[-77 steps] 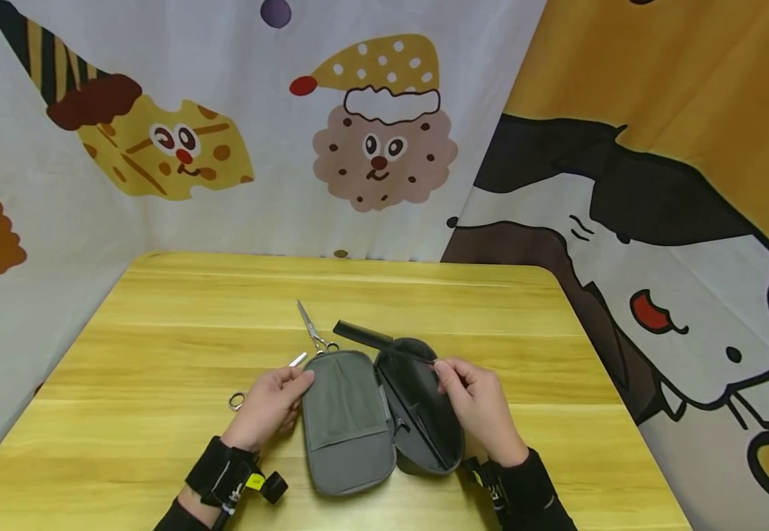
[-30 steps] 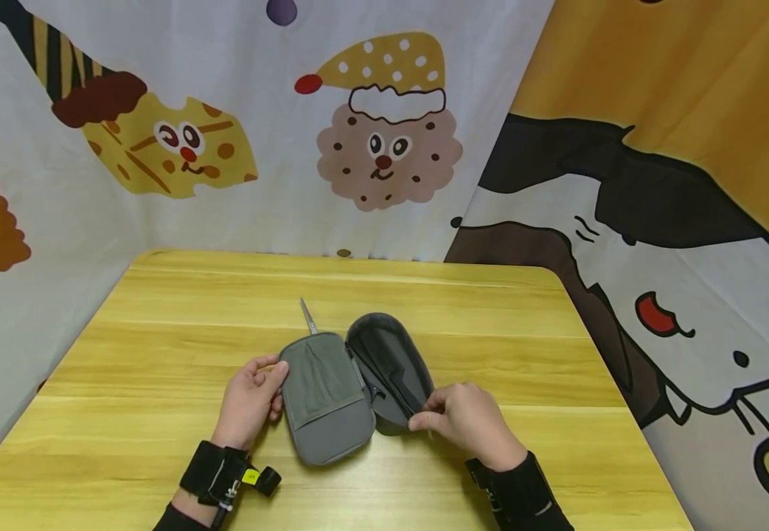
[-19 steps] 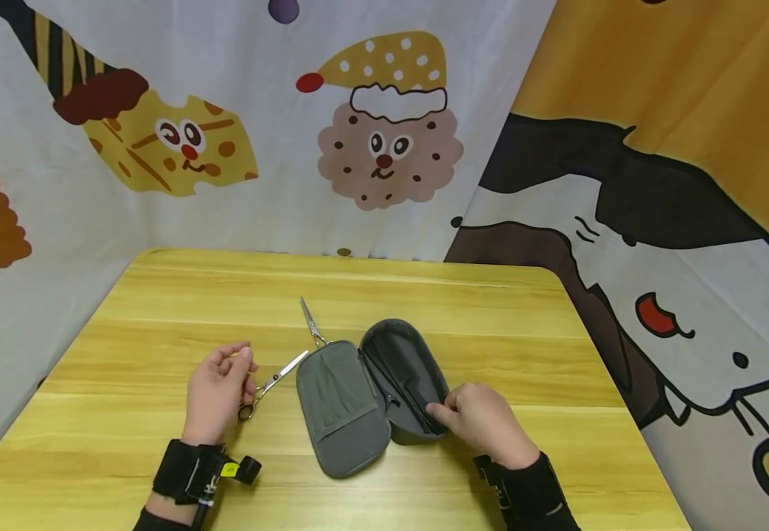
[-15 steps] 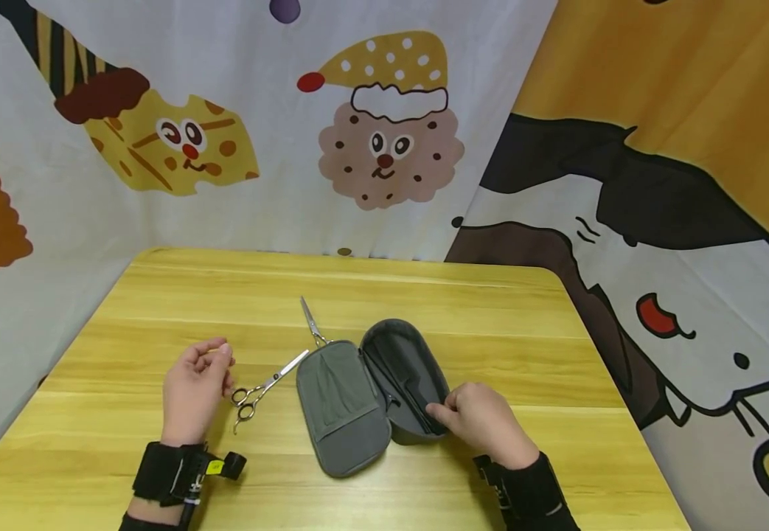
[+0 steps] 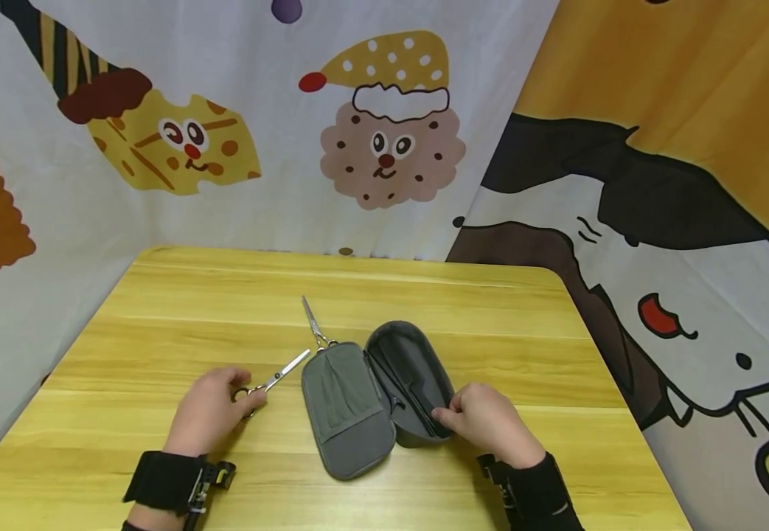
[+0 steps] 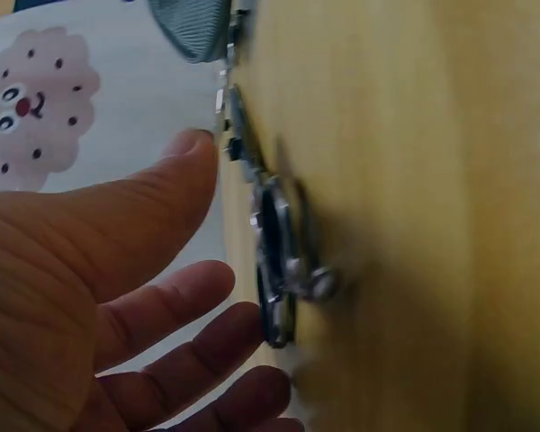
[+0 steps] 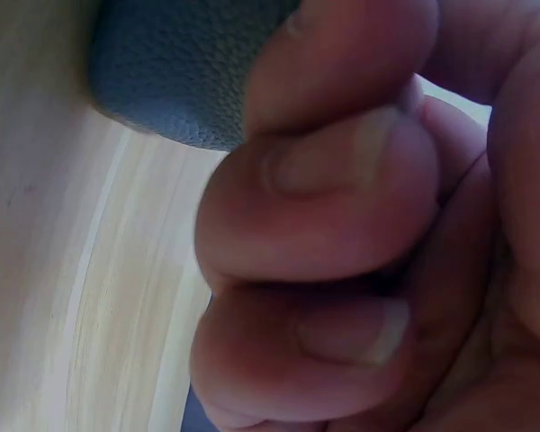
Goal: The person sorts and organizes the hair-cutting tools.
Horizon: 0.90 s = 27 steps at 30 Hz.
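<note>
A grey zip case (image 5: pixel 347 413) lies unfolded on the table, its flat pocketed half to the left and its deep half to the right. My right hand (image 5: pixel 486 424) pinches the deep half's near right rim with curled fingers; dark, narrow things (image 5: pixel 417 398) lie inside. Left of the case rests a pair of silver scissors (image 5: pixel 286 369), rings toward me. Over those rings is my left hand (image 5: pixel 211 409), thumb and fingers spread apart around them in the left wrist view. Another pair of scissors (image 5: pixel 311 321) lies beyond the case's top edge, blades pointing away.
The wooden table (image 5: pixel 490 317) has a far edge against a printed cloth backdrop (image 5: pixel 278 221). Both wrists wear black straps (image 5: pixel 165 483) with small cameras.
My right hand has lowered a black comb into the deep half and now grips its rim. My left hand has let go of the case, swung left, and come down over the scissors' rings.
</note>
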Available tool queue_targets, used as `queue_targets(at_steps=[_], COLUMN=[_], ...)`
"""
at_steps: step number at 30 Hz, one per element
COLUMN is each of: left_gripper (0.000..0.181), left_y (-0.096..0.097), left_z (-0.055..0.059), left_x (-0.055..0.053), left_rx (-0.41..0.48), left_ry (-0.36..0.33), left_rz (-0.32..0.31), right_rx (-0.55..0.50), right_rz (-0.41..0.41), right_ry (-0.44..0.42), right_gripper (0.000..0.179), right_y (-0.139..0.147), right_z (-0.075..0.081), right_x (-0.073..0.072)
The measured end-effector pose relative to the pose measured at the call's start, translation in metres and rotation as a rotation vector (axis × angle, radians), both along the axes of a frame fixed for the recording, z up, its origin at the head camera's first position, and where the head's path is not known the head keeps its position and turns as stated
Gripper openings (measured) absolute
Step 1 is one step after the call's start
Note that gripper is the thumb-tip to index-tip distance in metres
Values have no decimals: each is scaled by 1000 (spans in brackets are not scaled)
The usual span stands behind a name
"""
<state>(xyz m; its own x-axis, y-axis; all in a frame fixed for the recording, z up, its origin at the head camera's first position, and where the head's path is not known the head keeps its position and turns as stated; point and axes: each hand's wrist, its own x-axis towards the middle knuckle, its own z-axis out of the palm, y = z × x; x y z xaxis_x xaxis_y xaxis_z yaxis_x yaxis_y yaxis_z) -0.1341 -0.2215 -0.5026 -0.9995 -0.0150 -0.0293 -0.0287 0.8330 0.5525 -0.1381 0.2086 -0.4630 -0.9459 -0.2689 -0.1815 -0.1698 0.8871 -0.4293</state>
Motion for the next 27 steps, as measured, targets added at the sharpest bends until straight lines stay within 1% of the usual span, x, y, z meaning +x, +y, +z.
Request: queue_targets(at_steps=[3,7,10,13,17,22,27], left_gripper=[43,42,41,40,39,37,35], left_y=[4,5,6,6,6,6,5], left_z=[-2,-2,-2,-3,-3,-3,-3], left_x=[0,0,0,0,0,1,2], left_rx=[-26,-24,-13,-12,-16,-24,-36], left_ry=[4,-8,-26,-30,-23,-16,-6], left_rz=[-7,-6,-4,-2,-3,-1,-6], right_rx=[-11,-26,-6,12,3,11,27], right_rz=[-3,-84,-161,-188,-191,-164,-147], right_ry=[-5,-10,16,55,59,59,38], right_gripper=[53,34,35,37,36,32,33], right_y=[3,2,2,3,4,4,2], right_z=[0,1,1,0,-2,-5,-5], right_x=[0,-1,-3,-4,-5,-6,-7])
